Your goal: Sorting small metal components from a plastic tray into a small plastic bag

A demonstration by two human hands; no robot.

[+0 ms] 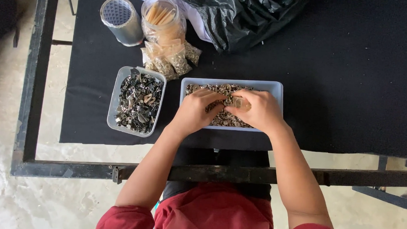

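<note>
Meeting at the centre of the frame: left hand (195,110) and right hand (257,111), fingers curled, pinching together at a small transparent packet (240,103) over a pale blue tray (278,88). Lying heaped inside that tray, small brass-coloured metal pieces (213,89), partly hidden under both hands. Sitting just left of it, near the left wrist, a clear tub (119,78) holding darker silvery metal clips (139,103). Piling up above, toward the upper left, filled little bags (171,59) leaning against a clear jar (164,17), with a grey cup (121,20) lying tilted beside. Spilling across the upper middle, a crumpled black plastic bag (249,15). Spreading beneath everything, a black table cover (351,79).
</note>
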